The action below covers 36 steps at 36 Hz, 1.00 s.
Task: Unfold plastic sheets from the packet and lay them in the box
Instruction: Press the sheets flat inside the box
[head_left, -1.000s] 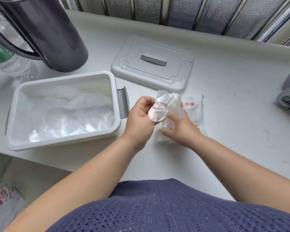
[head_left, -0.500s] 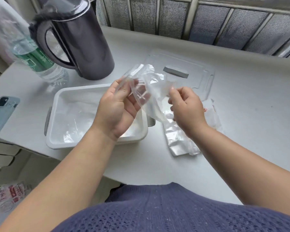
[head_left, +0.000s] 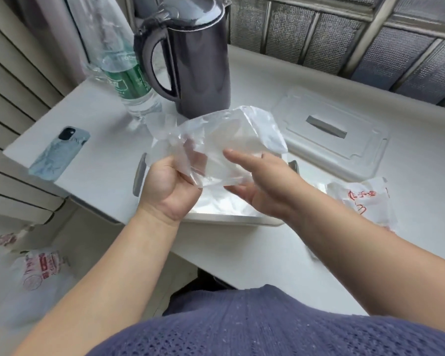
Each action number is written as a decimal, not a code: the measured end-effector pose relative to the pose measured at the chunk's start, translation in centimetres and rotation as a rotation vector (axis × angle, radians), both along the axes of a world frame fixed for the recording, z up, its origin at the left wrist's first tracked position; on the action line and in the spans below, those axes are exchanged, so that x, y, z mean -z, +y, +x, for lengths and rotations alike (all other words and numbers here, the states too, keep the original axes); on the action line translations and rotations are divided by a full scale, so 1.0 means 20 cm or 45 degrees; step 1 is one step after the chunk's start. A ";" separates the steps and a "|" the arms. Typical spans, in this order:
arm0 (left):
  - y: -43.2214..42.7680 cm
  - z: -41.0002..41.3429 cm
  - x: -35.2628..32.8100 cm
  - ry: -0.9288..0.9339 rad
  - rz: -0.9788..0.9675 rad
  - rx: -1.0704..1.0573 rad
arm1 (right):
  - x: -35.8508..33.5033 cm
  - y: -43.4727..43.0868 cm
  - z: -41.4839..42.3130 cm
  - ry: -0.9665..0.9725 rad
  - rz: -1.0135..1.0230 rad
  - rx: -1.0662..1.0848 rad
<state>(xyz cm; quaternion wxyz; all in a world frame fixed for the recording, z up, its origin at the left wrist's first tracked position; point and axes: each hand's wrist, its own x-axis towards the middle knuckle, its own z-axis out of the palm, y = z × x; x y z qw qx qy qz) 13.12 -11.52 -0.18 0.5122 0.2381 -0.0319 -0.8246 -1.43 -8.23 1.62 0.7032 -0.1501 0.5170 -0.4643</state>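
Left fingers point(head_left: 183, 181) pinch plastic sheet point(head_left: 224, 134); right fingers point(head_left: 242, 156) straight alongside.

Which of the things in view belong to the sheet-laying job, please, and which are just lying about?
Job: plastic sheet, left hand gripping it, right hand, box, lid, packet.
Lying about: kettle, water bottle, phone, bag on the floor.

Two hands, a left hand point(head_left: 170, 191) and a right hand point(head_left: 265, 186); one plastic sheet point(head_left: 229, 140), one box point(head_left: 229, 220), one lid point(head_left: 332, 140), one packet point(head_left: 362, 204), one kettle point(head_left: 201, 68), one water bottle point(head_left: 123, 73), one phone point(head_left: 59, 152).
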 end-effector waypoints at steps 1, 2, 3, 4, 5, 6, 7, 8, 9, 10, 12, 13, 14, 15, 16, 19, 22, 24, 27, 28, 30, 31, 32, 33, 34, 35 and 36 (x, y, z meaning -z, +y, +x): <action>0.00 0.01 0.00 -0.053 -0.001 0.006 | 0.01 -0.01 0.02 -0.083 0.006 0.053; 0.00 0.03 0.00 -0.202 -0.024 -0.004 | 0.01 -0.02 0.03 -0.105 0.004 0.086; 0.00 0.04 0.00 -0.437 -0.053 -0.034 | 0.02 -0.04 0.04 -0.075 -0.006 0.096; 0.00 0.06 0.00 -0.714 -0.079 -0.084 | 0.02 -0.05 0.04 -0.010 -0.033 0.090; -0.01 0.07 0.00 -0.982 -0.088 -0.174 | 0.03 -0.05 0.04 0.060 -0.073 0.080; -0.01 0.10 -0.02 -1.186 -0.092 -0.297 | 0.03 -0.07 0.04 0.108 -0.108 0.074; -0.01 0.13 -0.02 -1.302 -0.139 -0.417 | 0.03 -0.08 0.03 0.138 -0.118 0.080; 0.00 0.15 -0.04 -1.365 -0.255 -0.500 | 0.04 -0.09 0.03 0.156 -0.122 0.076; 0.00 0.17 -0.05 -1.419 -0.420 -0.497 | 0.05 -0.09 0.03 0.171 -0.114 0.068; 0.01 0.19 -0.06 -1.465 -0.607 -0.388 | 0.06 -0.11 0.03 0.186 -0.100 0.050; 0.01 0.18 -0.09 -1.536 -0.876 0.069 | 0.06 -0.12 0.04 0.212 -0.081 -0.021; 0.01 0.16 -0.10 -1.609 -0.940 0.330 | 0.06 -0.13 0.04 0.206 -0.082 -0.064; 0.01 0.15 -0.10 -1.722 -0.995 0.554 | 0.05 -0.13 0.04 0.190 -0.091 -0.110; 0.02 0.13 -0.10 -1.829 -1.029 0.707 | 0.05 -0.12 0.04 0.160 -0.106 -0.156; 0.02 0.11 -0.09 -1.901 -1.049 0.778 | 0.04 -0.12 0.04 0.134 -0.117 -0.179; 0.02 0.07 -0.05 -1.884 -0.965 0.653 | 0.00 -0.11 0.02 0.146 -0.123 -0.179; -0.03 0.08 -0.05 -1.772 -0.784 0.469 | 0.02 -0.11 -0.01 0.297 -0.079 -0.155; -0.07 0.11 -0.06 -1.733 -0.654 0.410 | 0.06 -0.12 -0.05 0.429 -0.025 -0.134; -0.14 0.16 -0.05 -1.956 -0.576 0.282 | 0.11 -0.13 -0.07 0.676 0.052 -0.190; -0.16 0.19 -0.04 -2.125 -0.582 0.204 | 0.12 -0.13 -0.08 0.748 0.081 -0.219; -0.19 0.21 -0.04 -2.536 -0.579 0.065 | 0.14 -0.13 -0.08 0.891 0.131 -0.287; -0.18 0.21 -0.05 -2.666 -0.606 -0.001 | 0.14 -0.13 -0.08 0.980 0.145 -0.338; -0.17 0.20 -0.05 -2.727 -0.685 -0.067 | 0.13 -0.12 -0.07 1.087 0.147 -0.410; -0.15 0.19 -0.05 -2.732 -0.822 -0.121 | 0.12 -0.12 -0.07 1.212 0.138 -0.496; -0.13 0.17 -0.04 -2.702 -0.994 -0.115 | 0.12 -0.12 -0.06 1.327 0.129 -0.579; -0.12 0.15 -0.03 -2.640 -1.180 -0.056 | 0.11 -0.13 -0.05 1.414 0.128 -0.649; -0.10 0.13 -0.02 -2.548 -1.339 0.077 | 0.12 -0.13 -0.04 1.474 0.124 -0.712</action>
